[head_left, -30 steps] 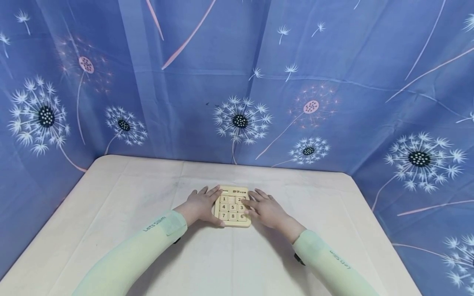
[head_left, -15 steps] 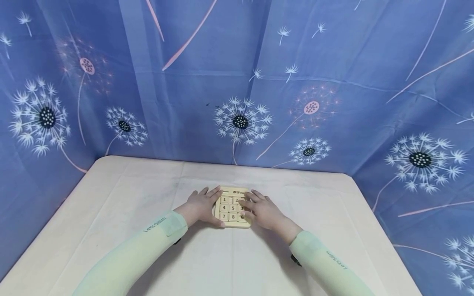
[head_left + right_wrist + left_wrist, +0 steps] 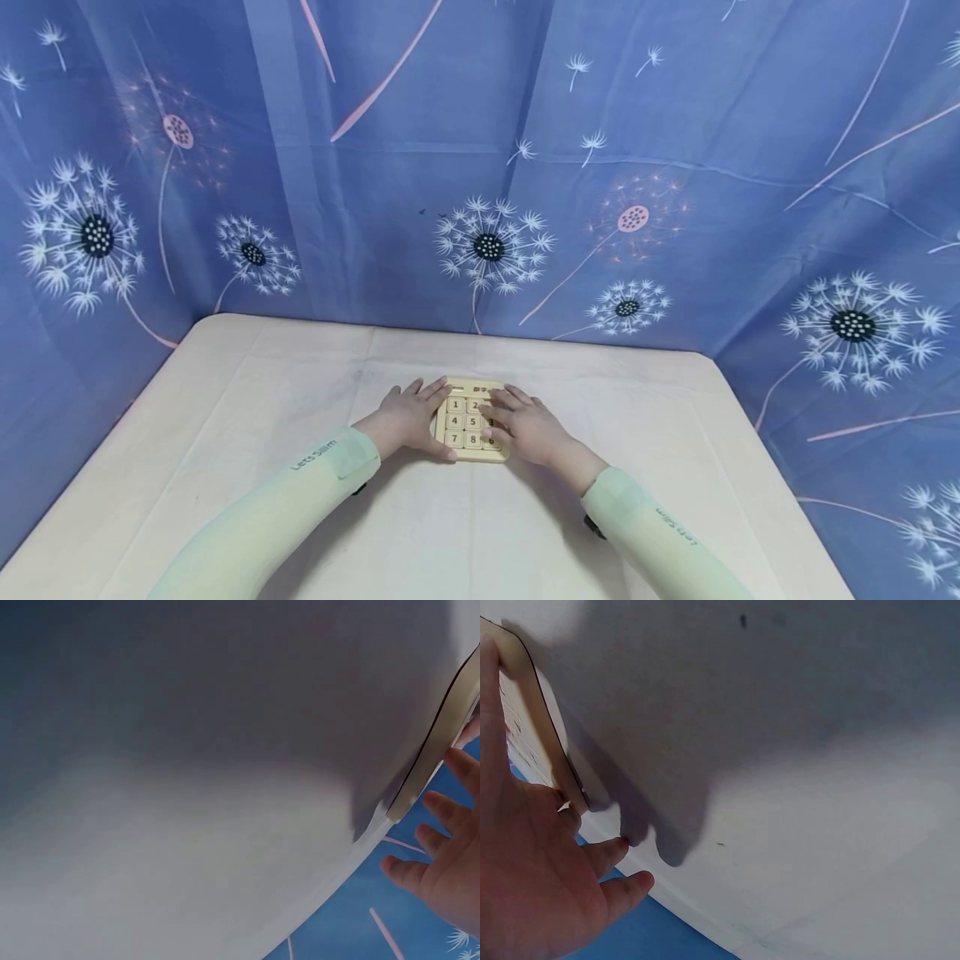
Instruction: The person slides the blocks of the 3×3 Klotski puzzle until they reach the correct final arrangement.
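Observation:
A pale wooden number slide puzzle (image 3: 472, 456) lies flat on the table, its square tiles printed with dark digits. My left hand (image 3: 407, 418) holds the puzzle's left side, thumb at the near corner and fingers at the far one. In the left wrist view, that thumb lies over the frame's edge (image 3: 546, 724). From the right, my right hand (image 3: 536, 429) reaches over the frame, its extended fingers on the tiles beside the 2 tile (image 3: 474, 405), which sits in the top row's middle. These fingers hide most of the right column. The right wrist view shows the frame's side (image 3: 435, 742) near spread fingers.
A pale cloth covers the table (image 3: 300, 500). Blue curtains (image 3: 375, 208) with dandelion prints hang behind it and along both sides. Light green sleeves (image 3: 262, 504) cover both forearms.
My right hand has shifted left across the puzzle, and the 2 tile has slid left from the top right into the top middle gap. My left hand stays in place.

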The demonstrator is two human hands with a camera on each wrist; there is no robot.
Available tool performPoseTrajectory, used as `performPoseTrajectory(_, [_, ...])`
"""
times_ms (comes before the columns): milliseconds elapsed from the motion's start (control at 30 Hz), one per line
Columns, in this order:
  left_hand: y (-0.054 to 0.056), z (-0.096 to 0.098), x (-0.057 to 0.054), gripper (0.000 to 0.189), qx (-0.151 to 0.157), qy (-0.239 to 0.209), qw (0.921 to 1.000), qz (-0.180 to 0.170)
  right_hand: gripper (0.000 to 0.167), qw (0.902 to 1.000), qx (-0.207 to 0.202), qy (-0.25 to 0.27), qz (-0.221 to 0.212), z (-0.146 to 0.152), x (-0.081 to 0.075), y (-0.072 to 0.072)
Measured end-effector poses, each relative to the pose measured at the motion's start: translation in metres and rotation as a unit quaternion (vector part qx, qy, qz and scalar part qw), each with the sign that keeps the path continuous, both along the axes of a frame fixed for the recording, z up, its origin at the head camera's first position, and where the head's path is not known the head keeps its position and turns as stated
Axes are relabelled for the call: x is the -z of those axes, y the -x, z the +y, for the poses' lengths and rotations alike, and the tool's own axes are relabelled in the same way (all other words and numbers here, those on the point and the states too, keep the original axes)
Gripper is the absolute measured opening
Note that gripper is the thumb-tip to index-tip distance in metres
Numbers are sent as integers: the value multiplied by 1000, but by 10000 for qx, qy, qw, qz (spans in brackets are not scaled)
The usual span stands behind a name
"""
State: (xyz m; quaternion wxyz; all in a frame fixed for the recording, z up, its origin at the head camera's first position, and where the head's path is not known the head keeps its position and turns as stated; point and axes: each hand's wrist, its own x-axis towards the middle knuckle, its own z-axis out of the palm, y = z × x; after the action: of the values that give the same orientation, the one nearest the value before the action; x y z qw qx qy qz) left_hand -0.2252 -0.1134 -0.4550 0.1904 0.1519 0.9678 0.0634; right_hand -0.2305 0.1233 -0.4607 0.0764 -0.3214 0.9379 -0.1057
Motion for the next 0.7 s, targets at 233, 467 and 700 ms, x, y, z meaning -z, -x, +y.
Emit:
performPoseTrajectory(233, [1, 0, 1, 119, -8, 2, 10000, -10, 52, 10000, -4, -18, 15, -2, -1, -2])
performPoseTrajectory(467, [1, 0, 0, 118, -5, -23, 10000, -29, 50, 10000, -54, 38, 48, -2, -3, -4])
performPoseTrajectory(700, [0, 0, 0, 118, -15, -6, 10000, -35, 53, 10000, -60, -9, 7, -2, -3, -4])
